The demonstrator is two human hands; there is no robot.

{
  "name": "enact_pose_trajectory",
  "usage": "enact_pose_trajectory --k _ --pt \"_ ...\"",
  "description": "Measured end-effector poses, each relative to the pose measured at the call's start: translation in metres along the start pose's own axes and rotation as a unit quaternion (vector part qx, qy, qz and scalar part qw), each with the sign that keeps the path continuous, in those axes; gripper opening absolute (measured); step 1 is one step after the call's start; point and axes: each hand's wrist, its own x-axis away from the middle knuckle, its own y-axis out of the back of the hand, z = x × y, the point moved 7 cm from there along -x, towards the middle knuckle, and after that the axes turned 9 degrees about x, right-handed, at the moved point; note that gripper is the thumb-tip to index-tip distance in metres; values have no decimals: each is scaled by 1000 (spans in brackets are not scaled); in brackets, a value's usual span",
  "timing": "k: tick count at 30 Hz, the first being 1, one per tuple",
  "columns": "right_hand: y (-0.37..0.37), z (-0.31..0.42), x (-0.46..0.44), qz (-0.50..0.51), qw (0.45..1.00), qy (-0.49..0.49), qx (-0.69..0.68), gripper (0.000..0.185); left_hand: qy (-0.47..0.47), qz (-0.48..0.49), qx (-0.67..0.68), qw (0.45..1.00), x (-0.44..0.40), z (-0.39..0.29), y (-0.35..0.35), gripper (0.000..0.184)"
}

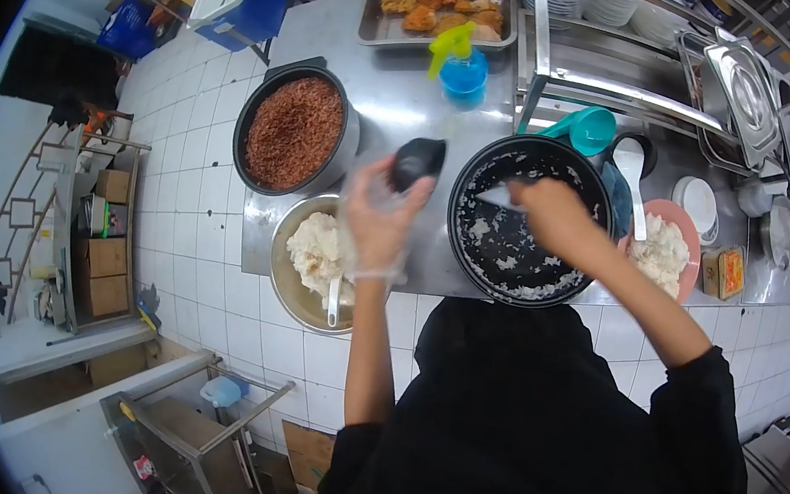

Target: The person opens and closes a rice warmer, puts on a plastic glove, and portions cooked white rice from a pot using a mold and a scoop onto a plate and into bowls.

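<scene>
My left hand (386, 213), in what looks like a clear glove, grips a small black cup-shaped piece (417, 161) above the table; motion blurs it. Over the black pot (456, 225), my right hand (560, 220) is closed on a pale rice paddle (497, 196), its blade inside. White rice grains cling to that pot's bottom and walls. Below my left hand, a metal bowl (278, 289) holds a mound of white rice (316, 248) and a white-handled utensil (333, 304). To the left stands a dark pot (345, 139) full of reddish-brown rice (296, 122).
Fried pieces fill a metal tray (366, 21) at the back, near a blue spray bottle (465, 75). A metal rack (629, 88) with plates stands at the back right. Right of the black pot are a white paddle (630, 179), a pink plate (693, 251) with rice, and a small box (723, 271).
</scene>
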Motion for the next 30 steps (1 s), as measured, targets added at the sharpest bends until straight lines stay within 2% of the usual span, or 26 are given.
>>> enact_pose_trajectory --k 1,3,4,6,8,9,10,12,15,18,21,22,23,25,26,30 --pt "-16 15 8 -26 999 36 11 39 -10 22 -31 999 -6 -2 -16 50" --pt "-31 43 29 72 996 34 -46 43 -32 61 -93 993 -19 -6 -42 54" --pt "-28 55 45 66 994 85 -21 44 -34 80 -78 993 -22 -5 -51 54" --pt "-25 57 64 107 989 82 -58 42 -36 117 -46 991 -26 -3 -68 55" --pt "-14 38 58 81 970 142 -182 34 -71 142 -35 987 -30 -3 -82 54" --pt "-15 19 50 173 951 94 -239 26 -74 154 -40 984 -33 -3 -86 54" --pt "6 11 42 167 953 92 -234 20 -79 164 -45 982 -38 -4 -89 54" --pt "27 -15 31 56 989 18 -134 27 -57 186 -34 980 -47 -4 -91 54" --pt "15 -12 30 68 993 -42 -83 23 -54 200 -36 978 -49 -4 -95 54" --pt "-11 33 60 164 980 42 -107 18 -59 200 -38 977 -53 -2 -98 54" --pt "-12 32 63 216 960 71 -167 14 -52 194 -35 979 -50 5 -99 55" --pt "4 19 53 206 960 25 -186 13 -50 190 -33 980 -50 6 -99 55" --pt "15 7 45 143 975 24 -166 15 -45 191 -25 980 -49 9 -100 54" --pt "37 -17 24 116 991 -50 -49 18 -36 188 -10 982 -49 18 -100 54" --pt "48 -24 19 42 997 -63 -12 16 -42 185 -17 982 -49 15 -99 54" --pt "13 -31 19 129 991 -8 -30 14 -58 187 -46 980 -52 5 -96 54"
